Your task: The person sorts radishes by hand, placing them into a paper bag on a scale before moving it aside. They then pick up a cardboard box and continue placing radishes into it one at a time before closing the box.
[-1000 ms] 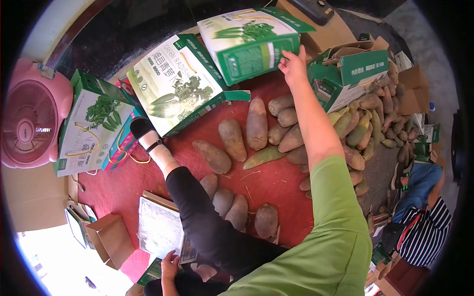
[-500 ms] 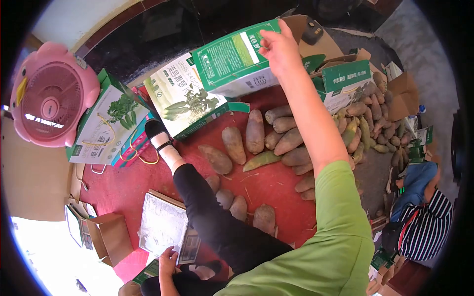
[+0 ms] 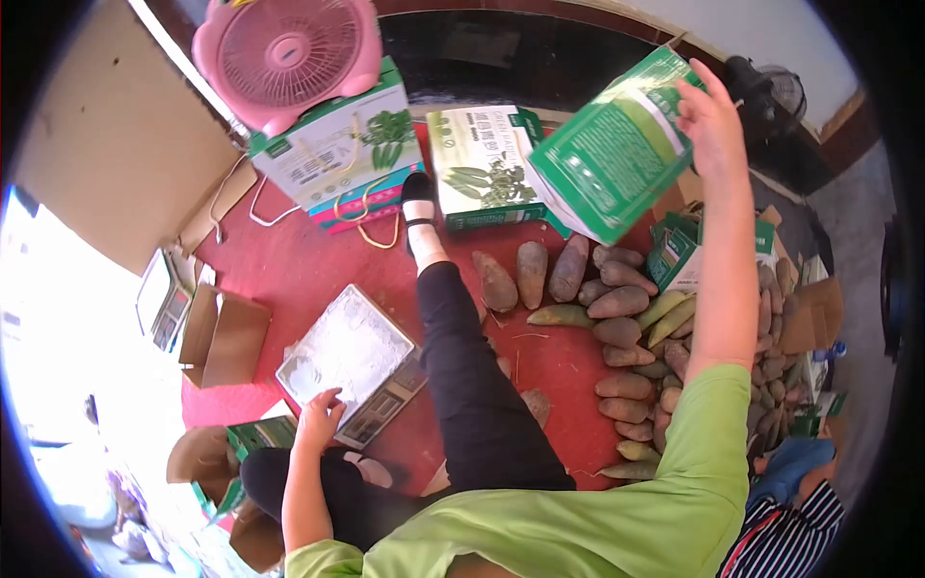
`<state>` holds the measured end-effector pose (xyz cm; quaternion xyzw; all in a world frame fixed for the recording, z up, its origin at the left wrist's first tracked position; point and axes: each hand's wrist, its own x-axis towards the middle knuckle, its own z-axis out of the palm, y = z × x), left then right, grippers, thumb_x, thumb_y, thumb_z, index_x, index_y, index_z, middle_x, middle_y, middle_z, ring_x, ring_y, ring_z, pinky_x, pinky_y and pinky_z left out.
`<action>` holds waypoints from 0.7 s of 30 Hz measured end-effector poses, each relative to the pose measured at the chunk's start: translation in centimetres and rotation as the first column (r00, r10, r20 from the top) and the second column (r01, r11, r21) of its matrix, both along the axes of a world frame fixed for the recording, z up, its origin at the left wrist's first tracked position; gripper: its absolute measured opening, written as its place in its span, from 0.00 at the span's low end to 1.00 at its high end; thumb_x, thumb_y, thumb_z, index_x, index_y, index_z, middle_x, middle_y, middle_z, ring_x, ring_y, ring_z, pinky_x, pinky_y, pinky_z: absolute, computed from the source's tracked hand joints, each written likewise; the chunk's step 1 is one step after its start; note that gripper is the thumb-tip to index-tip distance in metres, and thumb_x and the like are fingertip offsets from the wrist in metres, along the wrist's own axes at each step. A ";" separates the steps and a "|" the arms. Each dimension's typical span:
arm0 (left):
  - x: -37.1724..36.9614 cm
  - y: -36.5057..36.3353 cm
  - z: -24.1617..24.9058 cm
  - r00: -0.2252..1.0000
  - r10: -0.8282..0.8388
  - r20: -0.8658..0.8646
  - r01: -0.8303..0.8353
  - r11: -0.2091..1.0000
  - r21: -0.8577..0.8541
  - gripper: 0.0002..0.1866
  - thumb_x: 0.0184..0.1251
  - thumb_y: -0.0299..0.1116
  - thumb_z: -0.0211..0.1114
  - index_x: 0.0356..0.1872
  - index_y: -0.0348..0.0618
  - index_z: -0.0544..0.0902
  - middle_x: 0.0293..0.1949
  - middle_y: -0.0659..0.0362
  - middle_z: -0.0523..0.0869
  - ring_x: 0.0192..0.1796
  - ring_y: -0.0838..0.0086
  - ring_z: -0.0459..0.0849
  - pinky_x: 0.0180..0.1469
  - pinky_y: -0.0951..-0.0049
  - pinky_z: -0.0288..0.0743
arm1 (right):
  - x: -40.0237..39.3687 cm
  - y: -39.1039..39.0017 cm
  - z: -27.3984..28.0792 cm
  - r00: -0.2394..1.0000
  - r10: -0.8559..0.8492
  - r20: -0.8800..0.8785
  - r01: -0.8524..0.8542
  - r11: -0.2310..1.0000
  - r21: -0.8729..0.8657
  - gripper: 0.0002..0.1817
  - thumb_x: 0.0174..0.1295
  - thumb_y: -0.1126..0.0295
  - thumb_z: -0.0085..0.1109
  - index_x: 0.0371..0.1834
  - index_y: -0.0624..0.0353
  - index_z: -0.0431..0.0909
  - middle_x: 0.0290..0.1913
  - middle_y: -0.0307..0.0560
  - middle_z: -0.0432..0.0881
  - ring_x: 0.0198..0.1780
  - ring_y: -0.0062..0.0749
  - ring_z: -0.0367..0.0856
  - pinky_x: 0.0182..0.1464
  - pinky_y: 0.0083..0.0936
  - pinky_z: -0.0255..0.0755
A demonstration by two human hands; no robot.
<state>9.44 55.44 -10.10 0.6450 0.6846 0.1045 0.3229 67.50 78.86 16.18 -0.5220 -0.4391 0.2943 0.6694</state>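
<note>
My right hand (image 3: 715, 130) is raised at the upper right and grips the edge of a green and white radish carton (image 3: 612, 144). The carton is tilted, and its lower side hides part of what is behind it. Below it lie rows of brownish root vegetables (image 3: 624, 302), with a few greener ones among them. My left hand (image 3: 318, 420) is at the front edge of a digital scale (image 3: 352, 352), its fingers loosely bent and apart, with nothing visible in them. The scale's metal plate has nothing on it but smudges.
A second radish carton (image 3: 487, 169) lies beside my outstretched foot. A pink fan (image 3: 289, 48) stands on another carton (image 3: 337, 144). An open cardboard box (image 3: 226, 332) is at left. A person in a striped shirt (image 3: 785, 539) is at lower right.
The green carton has moved rightward with my right hand and now tilts away from the lying carton. The view has shifted, and my left hand stays by the scale.
</note>
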 end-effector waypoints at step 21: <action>-0.9 -1.8 6.0 0.992 0.122 -0.008 -0.120 0.985 0.126 0.18 0.56 0.34 0.65 0.49 0.41 0.80 0.40 0.50 0.84 0.43 0.57 0.83 0.45 0.62 0.75 | -31.5 -3.2 5.6 0.850 0.121 0.513 -0.311 0.901 0.303 0.08 0.64 0.69 0.53 0.38 0.63 0.74 0.22 0.41 0.74 0.24 0.25 0.72 0.29 0.22 0.69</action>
